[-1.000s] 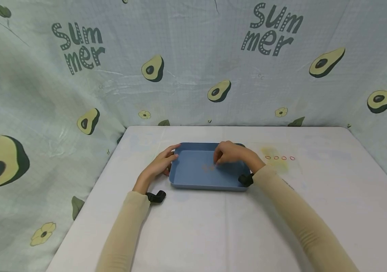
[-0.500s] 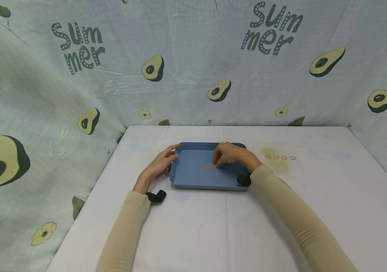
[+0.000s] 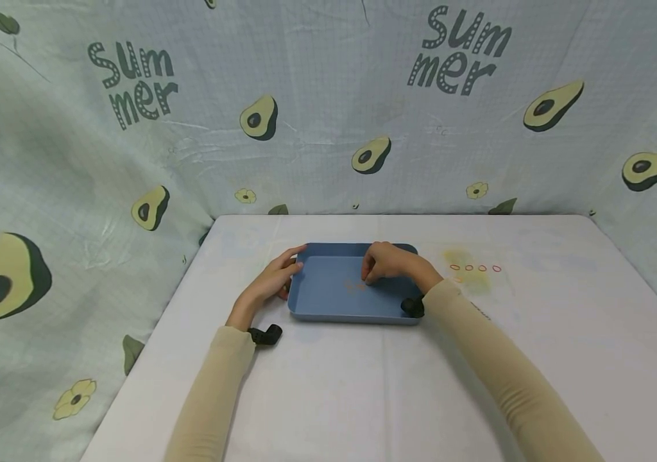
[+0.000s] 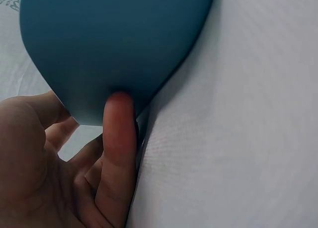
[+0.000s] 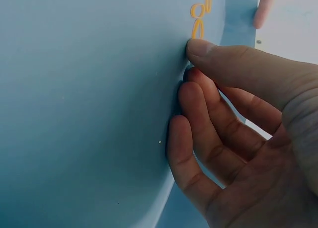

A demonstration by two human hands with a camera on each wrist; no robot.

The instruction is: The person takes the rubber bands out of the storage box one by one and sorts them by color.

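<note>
In the head view, a shallow blue tray (image 3: 328, 301) with rounded corners lies on a white cloth-covered table (image 3: 328, 391). Near the middle of its floor sits a small group of orange loops (image 3: 360, 285), faint from here. The right hand (image 3: 392, 260) bends down over the tray with fingers curled, its fingertips just beside the loops; it covers part of the floor and far rim. The left hand (image 3: 271, 277) holds the tray's left side. Right of the tray, four red rings (image 3: 475, 268) stand in a row near a yellowish patch. Behind hangs a curtain (image 3: 305, 64) printed with avocados and "summer".

In the left wrist view, the tray's corner is held from the outside, one fingertip pressed against the smooth blue wall.

In the right wrist view, the loops are thin, bright orange ovals, close together in a short chain. The thumb tip meets the end of the nearest one, close to the index finger; whether they pinch it cannot be told.
</note>
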